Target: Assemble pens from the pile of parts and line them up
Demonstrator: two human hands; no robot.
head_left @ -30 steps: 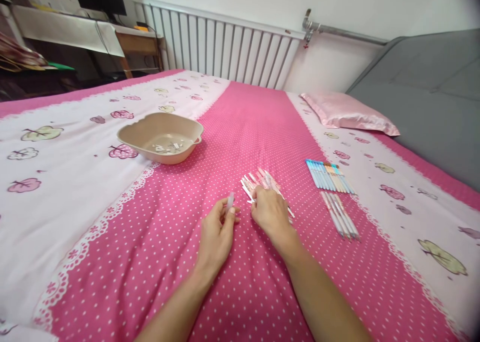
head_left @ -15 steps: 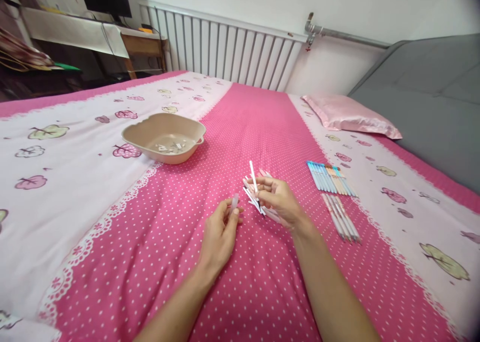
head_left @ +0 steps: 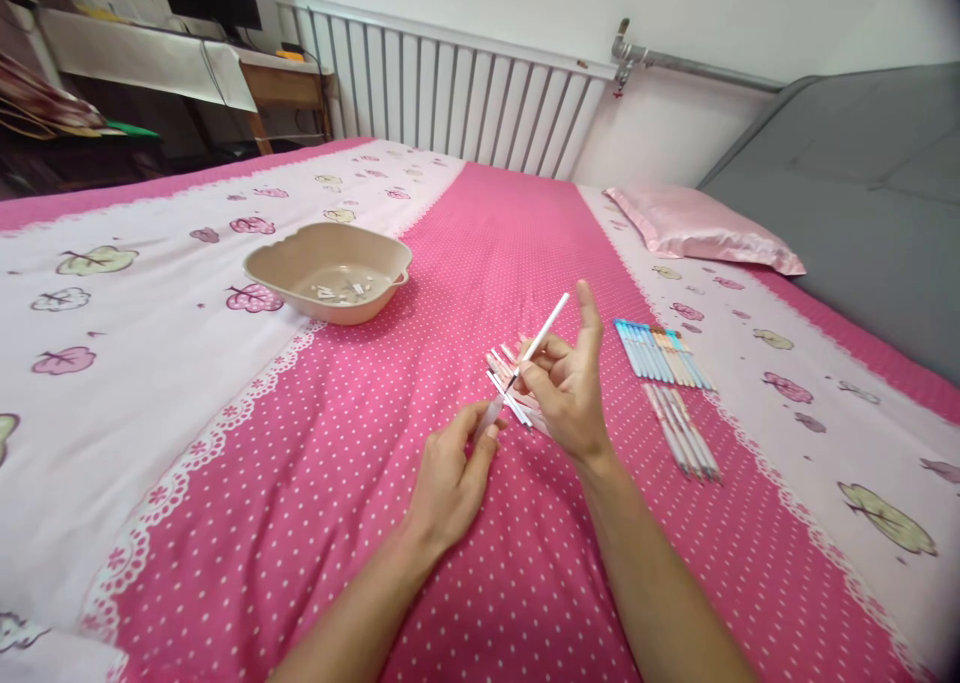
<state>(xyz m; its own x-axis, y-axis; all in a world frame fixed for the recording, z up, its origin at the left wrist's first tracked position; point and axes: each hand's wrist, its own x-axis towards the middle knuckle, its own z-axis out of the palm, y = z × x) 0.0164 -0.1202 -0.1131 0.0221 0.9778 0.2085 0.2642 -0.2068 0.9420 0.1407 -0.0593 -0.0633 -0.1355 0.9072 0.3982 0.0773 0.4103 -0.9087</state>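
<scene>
At left, the beige basin [head_left: 307, 251] stands on the bed [head_left: 315, 523]. Your left hand [head_left: 454, 475] pinches a pale tube [head_left: 490, 418]; its upper end is near the dark tip of the white stick [head_left: 546, 326], which your right hand [head_left: 576, 388] grips, above loose sticks [head_left: 520, 412]. The step seems to be aligning both; the next move calls for straight aim.

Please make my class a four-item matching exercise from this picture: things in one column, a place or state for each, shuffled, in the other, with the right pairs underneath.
Things
1. Basin
2. White stick
3. Pillow
4. Translucent piece

Places or states
A. Held in the left hand
B. Lying beside the grey headboard
C. Has small pale pieces inside
D. Held in the right hand

Pairs: 1-C, 2-D, 3-B, 4-A
</scene>
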